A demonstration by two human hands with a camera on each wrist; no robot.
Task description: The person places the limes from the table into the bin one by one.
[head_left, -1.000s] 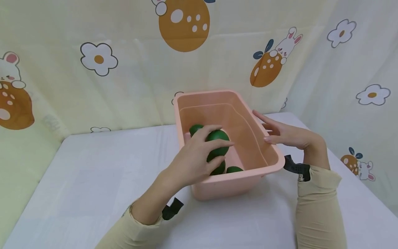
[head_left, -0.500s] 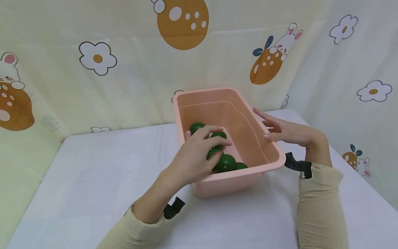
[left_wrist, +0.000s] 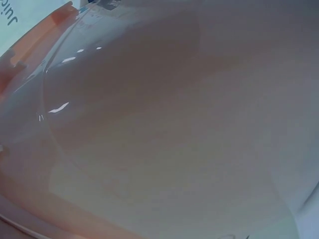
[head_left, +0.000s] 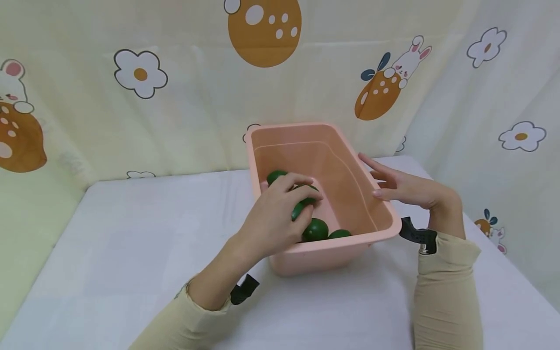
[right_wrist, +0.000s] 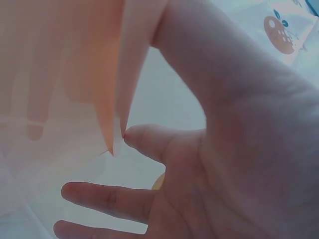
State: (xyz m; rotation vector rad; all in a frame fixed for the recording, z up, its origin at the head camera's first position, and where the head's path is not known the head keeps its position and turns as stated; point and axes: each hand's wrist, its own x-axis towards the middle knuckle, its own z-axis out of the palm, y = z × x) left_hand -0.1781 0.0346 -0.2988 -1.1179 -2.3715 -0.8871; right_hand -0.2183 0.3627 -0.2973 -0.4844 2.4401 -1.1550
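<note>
A pink plastic basin [head_left: 306,257] stands on the table with several smooth, dark green oval fruits in it. My left hand [head_left: 273,216] reaches over its near left side, fingers and thumb curled round one green fruit [head_left: 299,210], which they partly hide. Close by, another green fruit [head_left: 315,230] lies near the front wall beside a further one [head_left: 339,234]; one more [head_left: 276,176] shows behind the hand. My right hand [head_left: 407,187] is at the basin's right side, its thumb touching the rim. In the right wrist view its fingers [right_wrist: 109,198] stretch out straight.
A white cloth covers the table [head_left: 144,253]. Behind it hangs a pale curtain [head_left: 192,107] printed with rabbits and flowers, close to the basin's back edge. The left wrist view is mostly a blurred pale surface.
A second ago the left hand's fingers were spread round a green fruit higher in the basin; fruits have shifted, one now lying at the front. The fingers have closed in. The right hand stayed put.
</note>
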